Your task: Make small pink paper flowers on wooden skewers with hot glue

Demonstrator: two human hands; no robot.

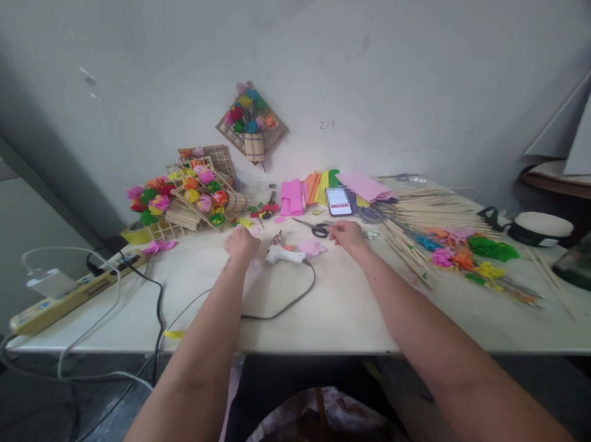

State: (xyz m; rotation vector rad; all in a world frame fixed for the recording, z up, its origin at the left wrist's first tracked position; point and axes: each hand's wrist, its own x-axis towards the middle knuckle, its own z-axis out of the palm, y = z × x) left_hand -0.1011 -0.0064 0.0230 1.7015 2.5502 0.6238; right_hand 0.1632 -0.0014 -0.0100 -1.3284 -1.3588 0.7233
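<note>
My right hand (348,236) has its fingertips pinched at the handle end of the black scissors (319,231), whose blades point left along the table. My left hand (243,243) is closed near the table, with its fingers turned away from me. Just beyond it lie a scrap of yellow paper (246,222) and bits of pink paper; what its fingers hold is hidden. Between my two hands rests a white glue gun (284,255), its dark cord curving toward me. A pale pink paper piece (312,247) lies behind the glue gun.
Paper flowers on bamboo frames (191,198) stand at the left, near a yellow power strip (78,291) with cables. Coloured paper sheets (291,197) and a phone (339,202) lie at the back. Bamboo sticks (436,206), finished flowers (456,257) and a tape roll (543,226) occupy the right.
</note>
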